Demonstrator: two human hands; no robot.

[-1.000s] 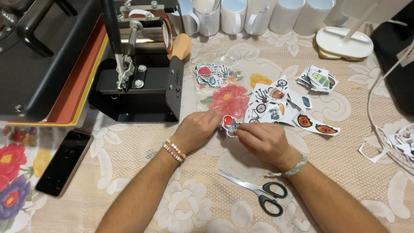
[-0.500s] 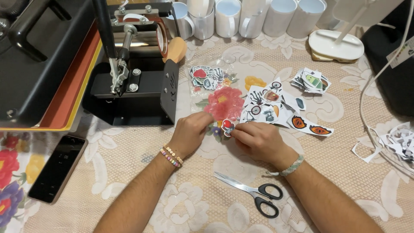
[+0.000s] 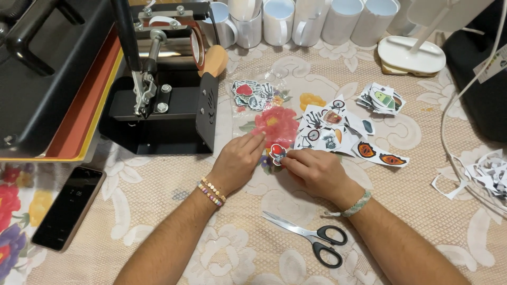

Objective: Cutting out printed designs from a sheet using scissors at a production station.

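My left hand (image 3: 237, 161) and my right hand (image 3: 311, 169) meet over a small cut-out sticker (image 3: 277, 153), red and white with a dark edge. The fingertips of both hands pinch it just above the lace tablecloth. Beaded bracelets circle my left wrist; a woven green band sits on my right wrist. A clear bag of cut stickers (image 3: 252, 94) lies beyond my left hand. A spread of printed sticker sheets (image 3: 338, 129) lies beyond my right hand.
Black-handled scissors (image 3: 311, 237) lie near my right forearm. A black mug press (image 3: 163, 79) and a flat heat press (image 3: 47, 74) stand at left. A phone (image 3: 68, 207) lies lower left. White mugs (image 3: 296, 21) line the back. Paper scraps (image 3: 483, 177) sit right.
The camera view has shifted slightly. Both hands stay together on the small sticker, with only small finger movements.
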